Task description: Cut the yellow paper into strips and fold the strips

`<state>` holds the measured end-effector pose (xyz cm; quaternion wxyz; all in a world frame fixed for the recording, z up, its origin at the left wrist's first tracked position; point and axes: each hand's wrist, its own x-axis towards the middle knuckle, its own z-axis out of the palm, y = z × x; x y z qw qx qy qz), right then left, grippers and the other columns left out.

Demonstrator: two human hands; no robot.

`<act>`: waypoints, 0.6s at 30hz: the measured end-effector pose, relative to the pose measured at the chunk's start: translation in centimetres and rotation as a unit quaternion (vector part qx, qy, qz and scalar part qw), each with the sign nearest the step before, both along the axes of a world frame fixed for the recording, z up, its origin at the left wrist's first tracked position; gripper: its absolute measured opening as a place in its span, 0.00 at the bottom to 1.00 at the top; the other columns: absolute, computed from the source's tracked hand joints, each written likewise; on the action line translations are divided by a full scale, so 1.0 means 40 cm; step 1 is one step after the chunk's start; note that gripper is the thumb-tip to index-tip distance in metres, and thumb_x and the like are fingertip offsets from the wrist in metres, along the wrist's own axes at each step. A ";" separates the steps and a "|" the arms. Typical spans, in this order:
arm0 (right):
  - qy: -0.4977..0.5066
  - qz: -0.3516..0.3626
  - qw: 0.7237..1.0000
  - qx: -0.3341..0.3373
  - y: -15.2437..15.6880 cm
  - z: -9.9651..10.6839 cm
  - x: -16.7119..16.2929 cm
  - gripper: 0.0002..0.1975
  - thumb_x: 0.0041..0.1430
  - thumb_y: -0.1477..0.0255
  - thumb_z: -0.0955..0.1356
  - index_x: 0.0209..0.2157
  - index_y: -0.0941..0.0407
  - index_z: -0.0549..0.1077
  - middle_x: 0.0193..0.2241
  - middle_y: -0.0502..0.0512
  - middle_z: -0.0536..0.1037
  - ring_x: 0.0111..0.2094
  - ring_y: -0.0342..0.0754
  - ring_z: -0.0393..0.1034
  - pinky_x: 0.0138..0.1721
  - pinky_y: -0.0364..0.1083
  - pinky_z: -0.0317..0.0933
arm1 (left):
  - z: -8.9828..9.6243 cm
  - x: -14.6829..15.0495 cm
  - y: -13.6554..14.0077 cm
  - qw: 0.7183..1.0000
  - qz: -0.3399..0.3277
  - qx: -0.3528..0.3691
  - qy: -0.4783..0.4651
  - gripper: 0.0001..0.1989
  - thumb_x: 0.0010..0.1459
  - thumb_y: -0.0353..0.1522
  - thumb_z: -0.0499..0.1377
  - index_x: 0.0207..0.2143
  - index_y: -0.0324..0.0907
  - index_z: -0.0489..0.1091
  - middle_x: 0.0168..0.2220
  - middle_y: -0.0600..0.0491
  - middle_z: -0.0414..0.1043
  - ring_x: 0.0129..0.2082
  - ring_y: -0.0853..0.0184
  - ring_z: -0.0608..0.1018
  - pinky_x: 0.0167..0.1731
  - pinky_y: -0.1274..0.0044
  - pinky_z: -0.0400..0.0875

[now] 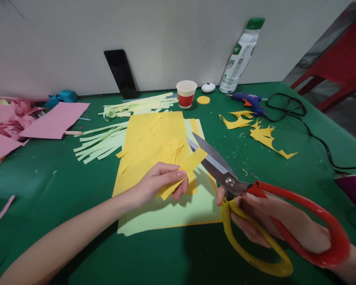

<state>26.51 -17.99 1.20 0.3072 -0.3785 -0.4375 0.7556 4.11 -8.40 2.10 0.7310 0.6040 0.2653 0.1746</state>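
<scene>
1. Yellow paper strip [195, 159] sits pinched in our left hand [163, 180], above stacked coloured paper [154, 136].
2. Our right hand [261, 211] curls around red-and-yellow-handled scissors [230, 182], blades [215, 161] parted at the strip's end.

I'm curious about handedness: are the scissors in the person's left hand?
No, the right hand holds the scissors, while the left hand holds a yellow paper strip.

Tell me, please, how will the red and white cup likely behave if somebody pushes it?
The cup would probably tip rather easily, as its base is narrower than its rim. Its thin-looking wall suggests it may dent under a firm squeeze. Once on its side, its round, tapered shape would likely make it roll in a curve.
</scene>
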 end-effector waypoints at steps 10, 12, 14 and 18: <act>-0.172 -0.196 0.965 0.031 0.032 0.044 -0.008 0.16 0.58 0.57 0.60 0.40 0.55 0.63 0.15 0.43 0.61 0.16 0.39 0.51 0.20 0.41 0.52 | 0.005 -0.016 0.054 0.947 0.135 0.241 0.162 0.15 0.59 0.37 0.48 0.25 0.42 0.70 0.27 0.54 0.62 0.31 0.68 0.67 0.34 0.76 0.59; -0.182 -0.205 0.961 0.035 0.041 0.045 -0.006 0.16 0.58 0.57 0.59 0.40 0.55 0.64 0.15 0.43 0.60 0.16 0.39 0.51 0.21 0.41 0.53 | -0.006 -0.023 0.079 0.909 0.160 0.318 0.217 0.16 0.59 0.37 0.46 0.27 0.42 0.70 0.28 0.54 0.59 0.33 0.66 0.66 0.37 0.75 0.59; -0.172 -0.202 0.964 0.030 0.048 0.045 -0.002 0.15 0.59 0.59 0.58 0.40 0.55 0.64 0.16 0.44 0.61 0.16 0.39 0.52 0.21 0.41 0.53 | -0.022 -0.028 0.099 0.873 0.150 0.368 0.282 0.17 0.60 0.37 0.44 0.28 0.41 0.70 0.31 0.52 0.59 0.37 0.64 0.66 0.41 0.73 0.59; -0.174 -0.198 0.964 0.021 0.056 0.042 0.011 0.14 0.60 0.60 0.58 0.40 0.55 0.64 0.17 0.44 0.60 0.17 0.38 0.51 0.20 0.40 0.52 | -0.049 -0.034 0.115 0.837 0.132 0.399 0.352 0.18 0.60 0.38 0.43 0.38 0.37 0.67 0.37 0.48 0.62 0.43 0.59 0.64 0.44 0.68 0.58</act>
